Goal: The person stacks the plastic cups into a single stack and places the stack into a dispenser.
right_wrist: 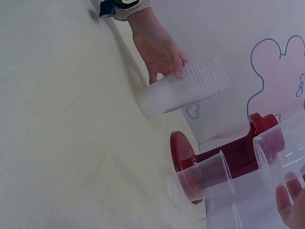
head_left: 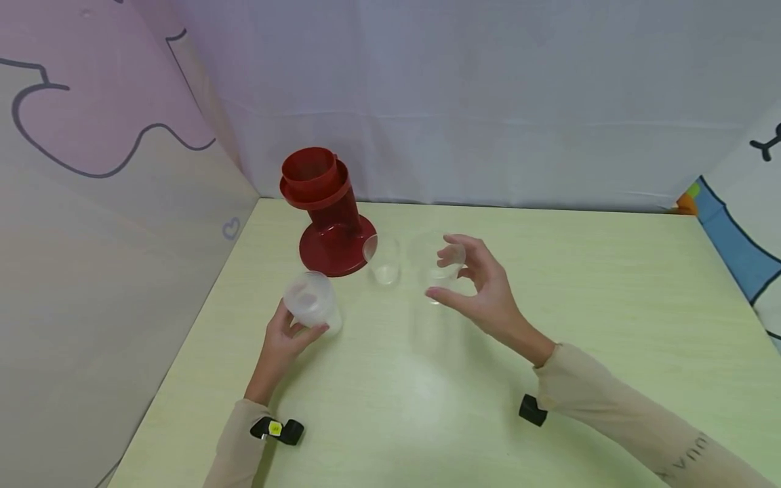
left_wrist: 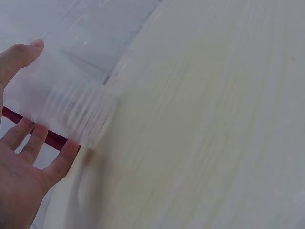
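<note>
A nested cup stack is in the left hand, thumb and fingers wrapped round it. The right hand curves widely round a single clear cup. Another loose cup stands between them on the pale table, just beside the red stand. Separating looks only begun — many rims remain nested in the stack.

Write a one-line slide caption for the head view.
Left grip holds a cup stack, right grip one cup; another cup sits beside the red stand.
</note>
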Demonstrator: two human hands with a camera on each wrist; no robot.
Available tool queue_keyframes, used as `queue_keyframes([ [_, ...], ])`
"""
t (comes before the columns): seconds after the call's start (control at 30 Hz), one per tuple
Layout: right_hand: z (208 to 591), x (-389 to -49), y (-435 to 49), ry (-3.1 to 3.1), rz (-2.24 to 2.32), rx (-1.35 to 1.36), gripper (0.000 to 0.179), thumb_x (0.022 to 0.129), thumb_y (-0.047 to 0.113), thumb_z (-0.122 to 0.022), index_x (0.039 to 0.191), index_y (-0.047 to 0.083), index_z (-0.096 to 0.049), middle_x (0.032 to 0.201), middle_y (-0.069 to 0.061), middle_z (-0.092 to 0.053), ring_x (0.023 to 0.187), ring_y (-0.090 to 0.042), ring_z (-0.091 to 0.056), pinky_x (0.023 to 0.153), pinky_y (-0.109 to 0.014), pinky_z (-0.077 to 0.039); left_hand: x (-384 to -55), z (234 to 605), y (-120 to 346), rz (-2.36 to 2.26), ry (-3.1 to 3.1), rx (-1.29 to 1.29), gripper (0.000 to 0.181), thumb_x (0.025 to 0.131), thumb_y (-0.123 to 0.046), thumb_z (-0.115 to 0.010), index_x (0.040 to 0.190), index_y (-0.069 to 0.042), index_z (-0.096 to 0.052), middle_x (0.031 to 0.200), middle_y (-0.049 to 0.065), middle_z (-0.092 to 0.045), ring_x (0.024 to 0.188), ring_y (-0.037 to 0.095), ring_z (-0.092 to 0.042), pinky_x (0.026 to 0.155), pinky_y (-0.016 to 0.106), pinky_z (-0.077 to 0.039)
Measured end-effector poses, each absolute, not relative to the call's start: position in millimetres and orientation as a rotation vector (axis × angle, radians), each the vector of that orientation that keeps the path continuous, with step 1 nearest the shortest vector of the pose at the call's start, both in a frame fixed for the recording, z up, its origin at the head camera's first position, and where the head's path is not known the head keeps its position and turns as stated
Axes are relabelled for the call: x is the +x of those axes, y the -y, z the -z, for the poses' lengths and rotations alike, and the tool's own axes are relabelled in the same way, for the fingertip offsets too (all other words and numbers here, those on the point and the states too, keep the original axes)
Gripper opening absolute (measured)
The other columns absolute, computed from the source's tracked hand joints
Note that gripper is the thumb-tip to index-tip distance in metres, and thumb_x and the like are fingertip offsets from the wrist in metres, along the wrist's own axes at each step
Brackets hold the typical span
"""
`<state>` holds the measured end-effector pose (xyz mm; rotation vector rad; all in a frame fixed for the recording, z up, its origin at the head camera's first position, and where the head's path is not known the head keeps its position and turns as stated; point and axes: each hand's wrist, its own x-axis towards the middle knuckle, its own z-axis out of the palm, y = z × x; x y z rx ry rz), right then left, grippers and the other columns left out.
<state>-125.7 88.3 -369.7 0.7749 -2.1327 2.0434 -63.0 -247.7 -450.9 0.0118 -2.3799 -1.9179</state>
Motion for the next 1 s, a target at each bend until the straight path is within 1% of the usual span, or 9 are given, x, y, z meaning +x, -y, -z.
queue_keyframes([
  [0.17,366,-124,-79,2.170,-2.052,0.790,0.070,0.073,-0.006,-0.077,0.133,0.013,-0.048,0.111,-0.007,-0.058,0.110,-0.027,-0.053,0.084,-0.030,-0.047,-66,463,252,1.921,2.368,0.012,0.082,0.076,-0.003,-0.078,0.144,-0.021,-0.035,0.137,0.000,-0.044,0.126,0.017,-0.042,0.097,0.027,-0.044],
  [0.33,346,-115,-68,2.208,-2.048,0.821,0.068,0.072,-0.008,-0.076,0.132,0.004,-0.046,0.111,-0.013,-0.057,0.110,-0.032,-0.053,0.085,-0.036,-0.047,-66,467,252,1.914,2.364,0.007,0.083,0.077,-0.005,-0.078,0.144,-0.024,-0.035,0.139,-0.001,-0.042,0.128,0.016,-0.040,0.098,0.026,-0.044],
  [0.4,339,-112,-63,2.230,-2.033,0.833,0.067,0.073,-0.007,-0.076,0.132,0.001,-0.045,0.110,-0.014,-0.058,0.109,-0.034,-0.053,0.085,-0.037,-0.047,-66,466,251,1.919,2.364,0.005,0.083,0.077,-0.005,-0.078,0.144,-0.024,-0.035,0.139,-0.001,-0.042,0.128,0.016,-0.040,0.098,0.026,-0.043],
  [0.57,335,-114,-53,2.233,-2.018,0.883,0.066,0.073,-0.007,-0.076,0.131,0.001,-0.046,0.109,-0.017,-0.057,0.107,-0.035,-0.055,0.084,-0.037,-0.047,-63,452,247,1.921,2.378,0.015,0.080,0.078,-0.004,-0.077,0.144,-0.019,-0.035,0.138,0.001,-0.043,0.128,0.019,-0.040,0.098,0.027,-0.044],
  [0.67,342,-120,-48,2.214,-2.027,0.914,0.067,0.073,-0.003,-0.077,0.132,0.004,-0.047,0.107,-0.018,-0.056,0.105,-0.032,-0.055,0.084,-0.036,-0.048,-60,443,243,1.892,2.396,0.008,0.079,0.079,-0.005,-0.076,0.144,-0.017,-0.034,0.138,0.004,-0.043,0.128,0.022,-0.040,0.097,0.027,-0.044],
  [0.77,351,-128,-43,2.218,-2.023,0.928,0.067,0.074,0.002,-0.079,0.133,0.011,-0.048,0.106,-0.015,-0.057,0.105,-0.027,-0.055,0.084,-0.035,-0.049,-59,439,241,1.861,2.413,-0.006,0.078,0.080,-0.005,-0.075,0.145,-0.017,-0.033,0.139,0.007,-0.042,0.129,0.025,-0.040,0.096,0.026,-0.045],
  [0.87,357,-134,-38,2.222,-2.013,0.937,0.068,0.075,0.006,-0.080,0.134,0.017,-0.049,0.106,-0.010,-0.058,0.105,-0.021,-0.056,0.085,-0.037,-0.049,-58,438,240,1.857,2.415,-0.007,0.079,0.080,-0.005,-0.075,0.146,-0.017,-0.033,0.139,0.008,-0.041,0.128,0.026,-0.040,0.096,0.025,-0.044],
  [1.0,356,-137,-30,2.201,-2.032,0.956,0.067,0.075,0.008,-0.080,0.134,0.016,-0.048,0.106,-0.008,-0.057,0.104,-0.021,-0.057,0.086,-0.041,-0.050,-58,436,239,1.876,2.413,0.026,0.078,0.080,-0.006,-0.075,0.145,-0.015,-0.033,0.139,0.006,-0.042,0.129,0.023,-0.039,0.097,0.025,-0.043],
])
